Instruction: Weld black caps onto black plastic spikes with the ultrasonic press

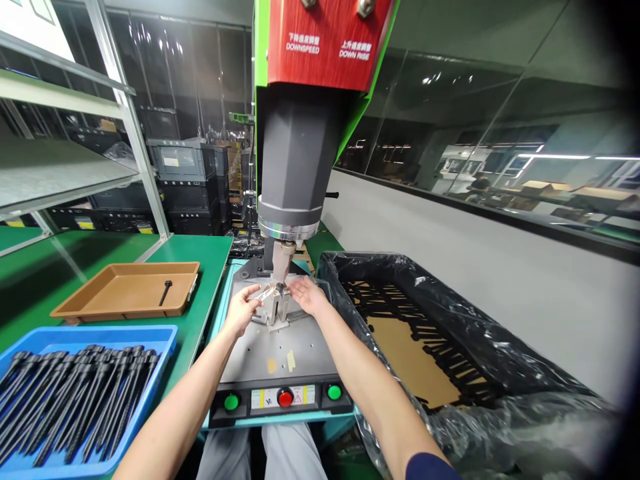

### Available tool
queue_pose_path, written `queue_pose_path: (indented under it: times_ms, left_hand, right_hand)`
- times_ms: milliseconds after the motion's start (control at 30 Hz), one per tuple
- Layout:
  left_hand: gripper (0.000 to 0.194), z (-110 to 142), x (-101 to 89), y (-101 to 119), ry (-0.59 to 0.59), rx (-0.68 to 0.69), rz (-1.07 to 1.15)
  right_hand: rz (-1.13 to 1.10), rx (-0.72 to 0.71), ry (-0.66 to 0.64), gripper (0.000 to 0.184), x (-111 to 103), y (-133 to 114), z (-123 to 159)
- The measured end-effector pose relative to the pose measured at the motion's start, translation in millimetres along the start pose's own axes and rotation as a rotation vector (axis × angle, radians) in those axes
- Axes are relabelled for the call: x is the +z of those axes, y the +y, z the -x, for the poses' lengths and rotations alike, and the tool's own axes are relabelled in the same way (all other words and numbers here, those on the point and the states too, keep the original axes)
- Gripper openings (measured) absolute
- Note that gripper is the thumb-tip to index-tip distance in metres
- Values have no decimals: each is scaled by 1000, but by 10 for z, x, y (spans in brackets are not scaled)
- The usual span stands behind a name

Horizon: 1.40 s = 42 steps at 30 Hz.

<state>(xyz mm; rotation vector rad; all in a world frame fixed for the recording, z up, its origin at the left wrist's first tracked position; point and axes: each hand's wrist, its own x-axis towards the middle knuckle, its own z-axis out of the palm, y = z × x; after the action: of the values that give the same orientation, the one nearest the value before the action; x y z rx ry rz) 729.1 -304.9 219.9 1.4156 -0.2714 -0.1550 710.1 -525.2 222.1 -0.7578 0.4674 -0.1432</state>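
A metal fixture stands on the grey plate of a press-like machine, beneath its metal tool tip. A small black part sits at the top of the fixture, right under the tip; its lower portion is hidden. My left hand is just left of the fixture, thumb and forefinger apart, with nothing visible between them. On the other side my right hand is open, fingers stretched toward the fixture. Clear plastic guards flank the fixture; whether my fingers touch them I cannot tell.
A blue tray at left holds many black rod-like parts. Behind it, a brown tray contains one black part. Green buttons and a red button line the machine's front. A black-lined bin with parts and cardboard stands right.
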Motion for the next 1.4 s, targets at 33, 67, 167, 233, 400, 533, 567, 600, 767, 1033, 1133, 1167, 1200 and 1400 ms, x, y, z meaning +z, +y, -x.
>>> queue_pose_path:
  times_ms: [33,67,167,233,400,533,567,600,767,1033,1133,1167,1200,1400]
  left_hand:
    - [44,5,2,1,0,-2,8]
    - [44,10,6,3,0,-6,18]
    - [43,27,16,10,-8,-16,39]
    - [44,41,16,19,-14,-19,43]
    - [47,81,0,48,-22,-51,83]
    - [54,114,-6,64,-15,-99,138]
    - [57,124,-5,71,-13,-111,155]
    - [61,136,-3,81,-9,-122,168]
    - [86,235,-58,153,58,-242,122]
    - [64,897,-657,-288,474,-7,-189]
    - [60,1311,-806,-656,565,49,-336]
    - [61,1436,-824,-774,543,17,-381]
    - [63,1546,-829,-884,502,-6,-439]
    - [70,1850,-859,-1286,288,24,-646]
  right_hand:
    - [-1,7,-1,28,-3,6,-2]
    - [0,15,-1,28,-7,13,-4]
    - [7,38,11,27,-20,37,-6]
    - [12,50,17,27,-30,51,0]
    - [19,72,23,33,-62,90,49]
    - [31,92,38,37,-89,127,88]
    - [36,97,45,38,-94,136,97]
    - [43,102,51,38,-100,144,107]
    - [109,103,87,47,-187,222,241]
    - [321,-210,242,29,-872,500,905]
    - [803,-614,345,27,-1301,617,1143]
    - [987,-748,377,29,-1450,671,1200]
    - [1138,-840,395,32,-1596,733,1246]
    - [1464,-824,316,53,-2230,1137,1357]
